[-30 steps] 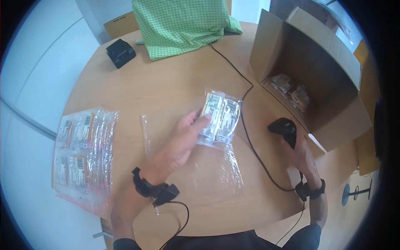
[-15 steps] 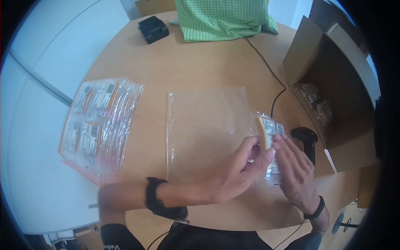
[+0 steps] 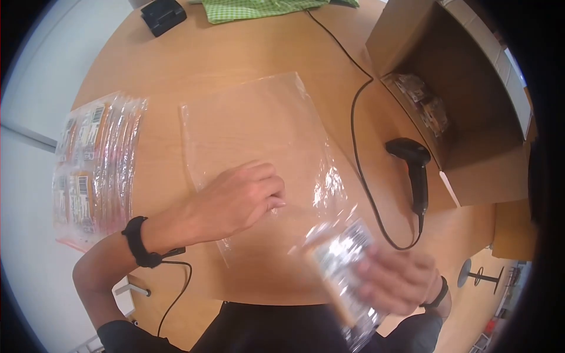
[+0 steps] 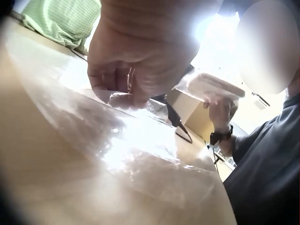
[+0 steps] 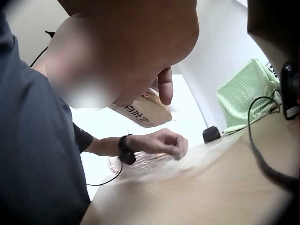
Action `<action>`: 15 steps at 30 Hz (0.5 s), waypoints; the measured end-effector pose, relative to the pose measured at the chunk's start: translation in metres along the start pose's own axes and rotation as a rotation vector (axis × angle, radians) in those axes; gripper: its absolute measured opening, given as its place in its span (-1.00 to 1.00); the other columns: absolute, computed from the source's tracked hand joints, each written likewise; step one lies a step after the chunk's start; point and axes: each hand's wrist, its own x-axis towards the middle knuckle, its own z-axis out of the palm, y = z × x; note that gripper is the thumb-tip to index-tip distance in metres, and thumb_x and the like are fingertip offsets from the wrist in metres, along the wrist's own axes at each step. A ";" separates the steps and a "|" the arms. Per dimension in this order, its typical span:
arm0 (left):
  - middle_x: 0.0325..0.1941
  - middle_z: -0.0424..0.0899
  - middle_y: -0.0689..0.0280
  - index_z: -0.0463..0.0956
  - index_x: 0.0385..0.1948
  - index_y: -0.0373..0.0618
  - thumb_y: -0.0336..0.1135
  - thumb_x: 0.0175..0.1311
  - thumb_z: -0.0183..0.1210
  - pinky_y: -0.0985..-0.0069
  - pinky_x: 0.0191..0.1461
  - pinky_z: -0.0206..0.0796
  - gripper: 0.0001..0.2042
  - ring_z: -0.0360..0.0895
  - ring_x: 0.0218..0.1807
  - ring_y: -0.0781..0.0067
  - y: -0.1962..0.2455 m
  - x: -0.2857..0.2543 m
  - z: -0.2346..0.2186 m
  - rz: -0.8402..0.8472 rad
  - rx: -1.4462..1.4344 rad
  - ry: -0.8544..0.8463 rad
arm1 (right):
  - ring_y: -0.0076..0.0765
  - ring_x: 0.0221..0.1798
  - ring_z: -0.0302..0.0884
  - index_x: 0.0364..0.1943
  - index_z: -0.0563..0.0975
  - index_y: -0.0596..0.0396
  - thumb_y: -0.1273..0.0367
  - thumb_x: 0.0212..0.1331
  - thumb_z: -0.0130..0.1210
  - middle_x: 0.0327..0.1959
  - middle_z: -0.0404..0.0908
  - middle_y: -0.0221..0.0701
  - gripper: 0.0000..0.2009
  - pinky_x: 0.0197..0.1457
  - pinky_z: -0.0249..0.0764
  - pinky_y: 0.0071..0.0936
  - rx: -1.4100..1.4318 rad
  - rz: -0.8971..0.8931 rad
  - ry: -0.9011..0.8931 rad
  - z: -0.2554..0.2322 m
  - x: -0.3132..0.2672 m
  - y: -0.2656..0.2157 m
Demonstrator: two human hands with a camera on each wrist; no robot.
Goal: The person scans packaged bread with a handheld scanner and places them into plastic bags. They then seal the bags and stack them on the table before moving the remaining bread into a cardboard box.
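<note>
A large clear plastic bag (image 3: 259,126) lies flat on the table. My left hand (image 3: 244,197) is over its near part, fingers curled; in the left wrist view the fingertips pinch the bag's film (image 4: 136,145). My right hand (image 3: 397,282) grips a labelled packet (image 3: 338,262) in shiny clear wrap, raised near the table's front edge and blurred in the head view. Dark printed characters show on the packet (image 5: 143,112) in the right wrist view. A black handheld barcode scanner (image 3: 416,176) lies on the table beyond the right hand.
At the left lies a row of filled clear bags (image 3: 97,170) with barcode labels. An open cardboard box (image 3: 485,176) on its side holds a few packets (image 3: 424,103) at the right. The scanner's cable (image 3: 356,126) crosses the table. A black device (image 3: 163,16) and green checked cloth (image 3: 253,9) are behind.
The right hand has let go of the scanner and taken the packet from the left hand, carrying it toward the front edge. The left hand has moved back left onto the clear bag.
</note>
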 end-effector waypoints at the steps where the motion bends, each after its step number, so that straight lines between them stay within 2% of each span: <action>1: -0.22 0.62 0.20 0.63 -0.28 -0.23 -0.42 0.34 0.32 0.24 -0.01 0.44 -0.91 0.57 -0.11 0.07 0.006 0.002 -0.006 -0.001 -0.011 0.059 | -0.40 0.11 0.78 0.18 0.57 -0.11 0.30 0.47 0.22 0.17 0.78 -0.47 -0.73 -0.29 0.29 -0.71 -0.001 -0.093 -0.056 -0.002 0.004 -0.004; 2: -0.21 0.64 0.21 0.64 -0.25 -0.21 -0.44 0.34 0.31 0.24 -0.02 0.45 -0.93 0.59 -0.12 0.09 0.012 0.004 -0.012 -0.002 -0.022 0.115 | -0.44 0.10 0.77 0.21 0.59 -0.08 0.29 0.51 0.15 0.16 0.78 -0.46 -0.73 -0.29 0.28 -0.71 -0.038 -0.182 -0.014 0.008 0.008 -0.008; 4: -0.18 0.65 0.21 0.66 -0.22 -0.21 -0.44 0.33 0.32 0.24 -0.01 0.47 -0.92 0.60 -0.10 0.10 0.023 0.006 -0.023 0.027 0.003 0.099 | -0.35 0.04 0.78 0.15 0.64 -0.02 0.34 0.43 0.12 0.04 0.80 -0.44 -0.72 -0.21 0.44 -0.64 -0.110 -0.198 -0.099 0.020 0.027 -0.014; 6: -0.15 0.65 0.22 0.67 -0.19 -0.21 -0.45 0.32 0.33 0.24 -0.01 0.48 -0.90 0.61 -0.08 0.11 0.025 0.006 -0.027 0.052 0.030 0.073 | -0.21 0.04 0.79 0.14 0.66 0.10 0.40 0.37 0.12 0.04 0.79 -0.31 -0.69 -0.18 0.49 -0.63 -0.195 -0.091 -0.201 0.035 0.042 -0.015; 7: -0.12 0.66 0.22 0.68 -0.17 -0.21 -0.46 0.31 0.34 0.24 0.01 0.49 -0.88 0.62 -0.06 0.11 0.025 0.006 -0.028 0.091 0.038 0.064 | -0.03 0.15 0.74 0.17 0.64 0.20 0.41 0.24 0.18 0.17 0.70 -0.12 -0.61 -0.02 0.62 -0.46 -0.234 -0.013 -0.263 0.046 0.049 -0.014; 8: -0.09 0.66 0.22 0.68 -0.15 -0.21 -0.47 0.29 0.34 0.24 0.02 0.49 -0.86 0.62 -0.05 0.11 0.025 0.006 -0.029 0.131 0.048 0.057 | -0.03 0.15 0.74 0.17 0.64 0.20 0.41 0.24 0.18 0.17 0.70 -0.12 -0.61 -0.02 0.62 -0.46 -0.231 -0.005 -0.256 0.059 0.055 -0.010; 10: -0.07 0.66 0.20 0.68 -0.13 -0.20 -0.48 0.28 0.35 0.24 0.01 0.50 -0.84 0.62 -0.06 0.08 0.020 0.004 -0.030 0.155 0.102 0.098 | 0.09 0.34 0.61 0.21 0.61 0.27 0.40 0.16 0.20 0.35 0.53 0.01 -0.52 0.22 0.63 -0.27 -0.142 0.137 -0.319 0.082 0.062 -0.004; 11: -0.05 0.66 0.18 0.69 -0.11 -0.19 -0.50 0.27 0.35 0.25 0.01 0.51 -0.82 0.62 -0.07 0.06 0.018 0.002 -0.031 0.181 0.157 0.151 | 0.14 0.50 0.43 0.27 0.54 0.33 0.41 0.14 0.17 0.46 0.37 0.06 -0.46 0.40 0.54 -0.12 -0.064 0.170 -0.364 0.087 0.061 -0.006; 12: -0.05 0.66 0.18 0.69 -0.11 -0.19 -0.50 0.27 0.35 0.25 0.01 0.51 -0.82 0.62 -0.07 0.06 0.022 0.001 -0.033 0.174 0.163 0.154 | 0.14 0.50 0.43 0.27 0.54 0.33 0.41 0.14 0.17 0.46 0.37 0.06 -0.46 0.40 0.54 -0.12 -0.063 0.162 -0.360 0.090 0.061 -0.007; 14: -0.04 0.65 0.10 0.67 -0.10 -0.23 -0.50 0.23 0.38 0.25 0.01 0.52 -0.78 0.63 -0.05 0.03 0.038 -0.009 -0.030 0.074 0.408 0.331 | 0.20 0.59 0.29 0.33 0.51 0.34 0.30 0.28 0.09 0.57 0.26 0.11 -0.44 0.57 0.32 -0.09 -0.026 0.061 -0.450 0.093 0.058 -0.005; 15: -0.03 0.64 0.05 0.66 -0.10 -0.28 -0.42 0.25 0.39 0.26 0.02 0.53 -0.76 0.62 0.00 0.01 0.043 -0.024 -0.025 0.105 0.472 0.266 | 0.20 0.59 0.29 0.33 0.51 0.34 0.30 0.28 0.09 0.57 0.26 0.11 -0.44 0.57 0.32 -0.09 -0.028 0.046 -0.448 0.096 0.056 -0.001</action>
